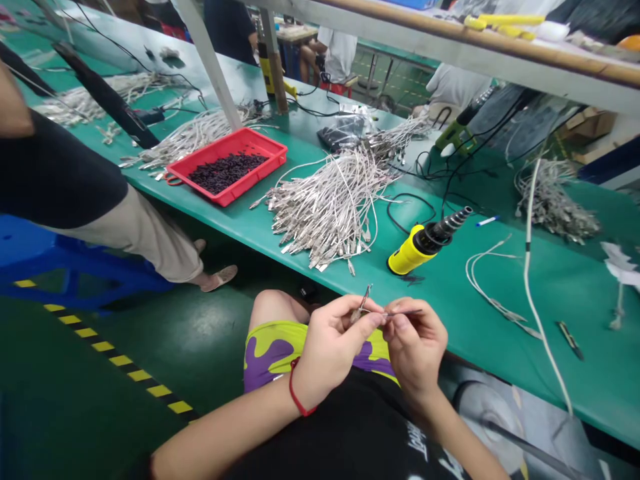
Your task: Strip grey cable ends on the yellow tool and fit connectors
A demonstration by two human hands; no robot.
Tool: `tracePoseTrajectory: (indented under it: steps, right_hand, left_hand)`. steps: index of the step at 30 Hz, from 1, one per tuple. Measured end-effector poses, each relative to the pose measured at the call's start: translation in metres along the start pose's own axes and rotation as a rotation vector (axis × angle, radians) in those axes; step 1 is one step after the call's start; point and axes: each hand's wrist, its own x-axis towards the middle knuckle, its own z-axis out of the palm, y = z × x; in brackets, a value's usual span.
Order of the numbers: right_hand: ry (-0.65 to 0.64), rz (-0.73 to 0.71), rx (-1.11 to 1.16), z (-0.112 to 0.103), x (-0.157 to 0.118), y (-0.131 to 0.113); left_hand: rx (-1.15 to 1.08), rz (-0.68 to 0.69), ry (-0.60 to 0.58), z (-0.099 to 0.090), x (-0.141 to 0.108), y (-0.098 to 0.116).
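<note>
My left hand [333, 343], a red string round its wrist, pinches a small cable end [357, 315] from which thin bare wires [367, 293] stick up. My right hand [417, 343] is closed at the fingertips on a thin dark piece [413, 312], probably tubing. The fingertips of both hands meet over my lap, just off the table's front edge, and hide where the two pieces come together. Beyond them a yellow heat gun [413, 252] stands on the table, its black nozzle pointing up and right. A large pile of white cables [327, 207] lies left of it.
A red tray [233, 193] of short black tubes [227, 172] stands on the green table [500, 267]. Loose cables [487, 287], a pen [487, 221] and a small tool [570, 340] lie to the right. A shelf beam [450, 47] crosses above. At left stands another person [60, 173].
</note>
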Motion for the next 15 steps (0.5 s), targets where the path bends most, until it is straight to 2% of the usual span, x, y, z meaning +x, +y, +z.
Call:
tracePoseTrajectory:
  steps: [3,11,15]
  right_hand:
    - [-0.055,0.009,0.012,0.0000,-0.0008,0.0002]
    - [-0.032,0.020,0.028,0.0012,-0.0027,0.0013]
    - [-0.016,0.030,0.037,0.0032,-0.0017,-0.0012]
  left_hand:
    - [-0.006,0.001,-0.004,-0.0005,-0.0001,-0.0005]
    - [-0.007,0.002,-0.036,-0.0014,-0.0025,0.0013]
    - [-0.119,0.109,-0.089,-0.0024,-0.0053,-0.0013]
